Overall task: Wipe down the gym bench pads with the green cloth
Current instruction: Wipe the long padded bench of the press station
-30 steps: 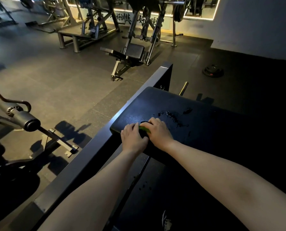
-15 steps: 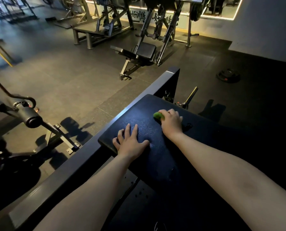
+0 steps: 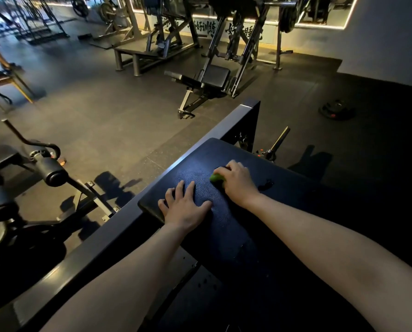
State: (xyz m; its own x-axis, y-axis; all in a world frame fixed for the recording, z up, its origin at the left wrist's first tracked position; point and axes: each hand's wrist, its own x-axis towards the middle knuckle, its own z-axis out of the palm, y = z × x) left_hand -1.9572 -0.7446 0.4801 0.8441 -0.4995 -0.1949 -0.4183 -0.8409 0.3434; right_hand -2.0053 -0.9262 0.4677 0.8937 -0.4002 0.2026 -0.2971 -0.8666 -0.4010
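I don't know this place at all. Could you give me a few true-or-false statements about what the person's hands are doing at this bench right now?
1. The right hand holds a bunched green cloth against the black textured bench pad. True.
2. The left hand grips a second cloth. False: it lies flat on the pad with fingers spread and holds nothing.
3. The two hands touch each other. False: they are apart, with bare pad between them.
4. A round black weight plate lies on the dark floor beyond the pad. True.
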